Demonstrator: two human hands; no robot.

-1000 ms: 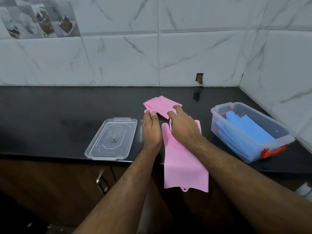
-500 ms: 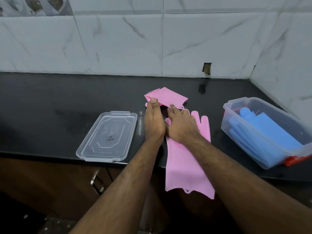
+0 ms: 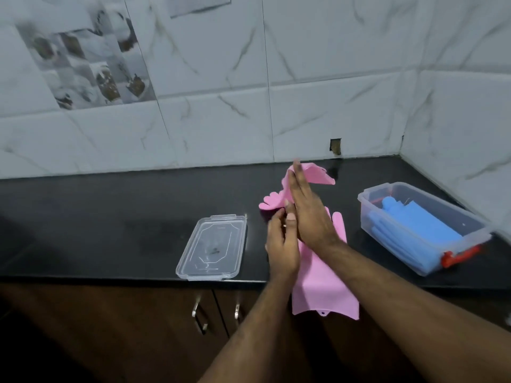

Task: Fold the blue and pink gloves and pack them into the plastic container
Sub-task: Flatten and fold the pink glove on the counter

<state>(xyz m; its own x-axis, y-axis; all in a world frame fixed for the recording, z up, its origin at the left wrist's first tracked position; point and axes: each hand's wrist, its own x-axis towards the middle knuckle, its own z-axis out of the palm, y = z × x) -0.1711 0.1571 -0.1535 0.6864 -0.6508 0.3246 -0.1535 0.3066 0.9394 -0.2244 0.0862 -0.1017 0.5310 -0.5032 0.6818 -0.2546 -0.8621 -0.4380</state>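
One pink glove (image 3: 320, 288) lies flat on the black counter (image 3: 110, 217), its cuff hanging over the front edge. A second pink glove (image 3: 315, 175) is lifted off the counter between my hands, its fingers (image 3: 272, 201) drooping to the left. My right hand (image 3: 309, 214) presses flat against it, fingers pointing up. My left hand (image 3: 280, 244) grips its lower part just left of the right hand. The clear plastic container (image 3: 481, 225) with a red latch sits at the right, holding the folded blue gloves (image 3: 414, 230).
The container's clear lid (image 3: 213, 247) lies flat on the counter left of my hands, near the front edge. White tiled walls close the back and the right corner. Brown cabinet doors with metal handles (image 3: 199, 319) are below the counter.
The folded pink glove that lay behind my hands is now lifted and partly unfolded between both hands. My hands have risen off the flat glove. The camera has tilted up.
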